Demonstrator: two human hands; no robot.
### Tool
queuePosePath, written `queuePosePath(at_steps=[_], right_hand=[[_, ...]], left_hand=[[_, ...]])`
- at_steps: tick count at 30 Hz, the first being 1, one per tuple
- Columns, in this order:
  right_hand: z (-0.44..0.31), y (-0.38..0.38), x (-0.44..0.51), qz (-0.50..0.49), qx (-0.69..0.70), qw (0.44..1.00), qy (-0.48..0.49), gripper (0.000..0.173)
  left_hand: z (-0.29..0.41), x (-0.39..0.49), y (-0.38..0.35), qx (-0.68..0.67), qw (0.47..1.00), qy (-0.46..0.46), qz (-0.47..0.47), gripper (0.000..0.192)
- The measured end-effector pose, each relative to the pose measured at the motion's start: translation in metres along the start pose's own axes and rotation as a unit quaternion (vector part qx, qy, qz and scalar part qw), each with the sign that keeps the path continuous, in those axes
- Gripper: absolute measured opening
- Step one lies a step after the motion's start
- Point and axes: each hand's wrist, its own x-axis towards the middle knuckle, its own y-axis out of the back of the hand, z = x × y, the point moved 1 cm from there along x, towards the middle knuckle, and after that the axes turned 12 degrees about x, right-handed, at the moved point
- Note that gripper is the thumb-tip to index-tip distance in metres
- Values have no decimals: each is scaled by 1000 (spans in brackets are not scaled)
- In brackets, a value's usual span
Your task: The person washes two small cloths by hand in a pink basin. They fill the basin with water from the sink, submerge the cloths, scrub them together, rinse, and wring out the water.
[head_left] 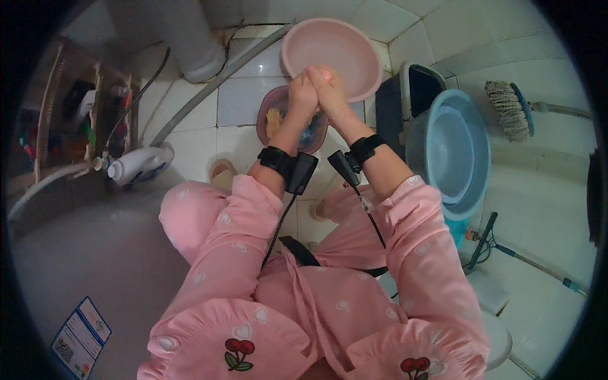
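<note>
My left hand [302, 95] and my right hand [331, 92] are pressed together over the near left rim of a pink plastic basin [339, 52]. A small pink thing [326, 75] shows between the fingers of my right hand; what it is, I cannot tell. The fingers of my left hand are curled against the right one, and whether it also grips the thing is hidden. Below my wrists a smaller, darker pink basin [261, 118] stands on the tiled floor, with a yellowish cloth-like item [273, 122] and something blue inside, partly covered by my forearms.
A grey hose [213, 85] crosses the floor beside a thick pipe [194, 42]. A white bottle [140, 164] lies at the left, near a shelf. On the right are a dark bin [425, 88], tilted blue basins [456, 152] and a brush head [508, 111]. Cables hang from my wrist straps.
</note>
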Motion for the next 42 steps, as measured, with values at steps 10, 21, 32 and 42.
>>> queuePosePath(at_steps=[10, 21, 32, 42], right_hand=[[4, 12, 5, 113, -5, 991, -72, 52], [-51, 51, 19, -18, 28, 995, -93, 6], [-56, 46, 12, 41, -49, 996, -60, 35], [-50, -8, -18, -32, -253, 963, 84, 31]], left_hand=[[19, -15, 10, -227, 972, 25, -52, 23], [4, -6, 38, -115, 967, 23, -226, 17], [4, -15, 35, -611, 747, 119, -236, 29], [19, -17, 10, -409, 868, 248, -135, 31]])
